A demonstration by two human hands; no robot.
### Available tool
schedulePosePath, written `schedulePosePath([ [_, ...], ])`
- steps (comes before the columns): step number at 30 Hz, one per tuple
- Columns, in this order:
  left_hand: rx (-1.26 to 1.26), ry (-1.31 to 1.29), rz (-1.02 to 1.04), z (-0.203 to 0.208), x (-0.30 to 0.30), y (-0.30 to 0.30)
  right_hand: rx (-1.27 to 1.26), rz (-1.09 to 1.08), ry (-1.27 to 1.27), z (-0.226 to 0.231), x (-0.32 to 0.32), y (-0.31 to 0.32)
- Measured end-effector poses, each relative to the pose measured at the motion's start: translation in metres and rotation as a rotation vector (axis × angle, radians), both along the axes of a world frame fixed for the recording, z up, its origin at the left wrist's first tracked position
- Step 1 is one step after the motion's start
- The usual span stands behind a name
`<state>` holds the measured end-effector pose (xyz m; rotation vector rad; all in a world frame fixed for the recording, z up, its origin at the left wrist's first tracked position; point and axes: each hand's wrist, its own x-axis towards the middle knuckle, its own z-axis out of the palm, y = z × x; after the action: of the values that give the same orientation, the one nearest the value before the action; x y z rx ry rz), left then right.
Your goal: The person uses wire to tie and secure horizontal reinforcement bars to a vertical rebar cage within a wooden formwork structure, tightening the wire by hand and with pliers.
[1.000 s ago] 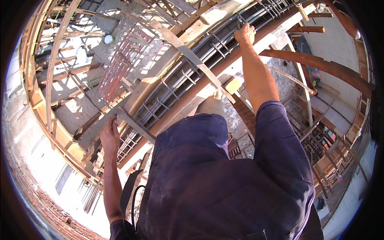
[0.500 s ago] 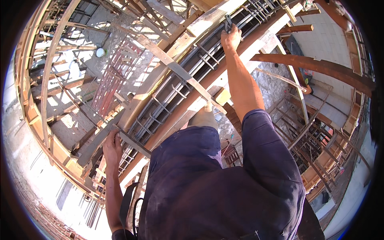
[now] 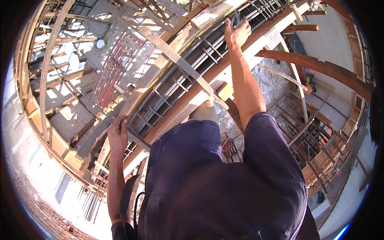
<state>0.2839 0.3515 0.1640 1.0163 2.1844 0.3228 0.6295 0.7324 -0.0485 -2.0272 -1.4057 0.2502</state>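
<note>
My right hand (image 3: 239, 36) is at the far end of a long wooden formwork trough, its thumb and fingers around a grey metal hand tool (image 3: 237, 18) that looks like pliers. Below that hand, a cage of steel rebar (image 3: 192, 68) with bent stirrups lies inside the trough. At the near end, my left hand (image 3: 118, 136) has its fingers curled over the end of a short wooden crosspiece (image 3: 138, 140), which spans the trough. Between both hands, a longer wooden batten (image 3: 180, 72) crosses over the rebar. My bare knee shows beside the formwork's side board.
A lower level shows beneath, with a reddish lattice frame (image 3: 116, 68) and a white bucket (image 3: 101, 43) at left. A reddish-brown beam (image 3: 312, 62) extends to the right. Many timber props (image 3: 316, 148) stand lower right. Wooden formwork (image 3: 60, 154) curves along the left.
My right hand has shifted slightly right, and its fingers are spread wider around the tool. My left hand has moved a little up and right along the wood. The view has shifted slightly.
</note>
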Motion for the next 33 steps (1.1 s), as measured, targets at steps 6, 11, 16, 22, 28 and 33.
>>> schedulePosePath([
  [6, 0.062, -0.089, -0.213, 0.004, 0.064, 0.052, -0.392, 0.925, 0.681, 0.148, -0.078, -0.165],
  [11, 0.088, -0.193, -0.18, 0.004, 0.069, 0.041, -0.65, 1.086, 0.673, 0.169, -0.104, -0.284],
  [16, 0.085, -0.355, -0.125, -0.002, 0.064, -0.005, -1.017, 1.03, 0.813, 0.167, -0.095, -0.296],
  [22, 0.152, -0.347, -0.537, 0.002, 0.059, -0.05, -1.404, 1.451, 0.784, 0.16, -0.077, -0.286],
  [28, 0.014, -0.594, -0.375, 0.014, 0.07, -0.07, -1.669, 1.437, 0.963, 0.135, -0.067, -0.3],
  [33, -0.046, -0.423, -0.307, -0.006, 0.055, -0.066, -1.446, 1.257, 0.928, 0.114, -0.07, -0.321],
])
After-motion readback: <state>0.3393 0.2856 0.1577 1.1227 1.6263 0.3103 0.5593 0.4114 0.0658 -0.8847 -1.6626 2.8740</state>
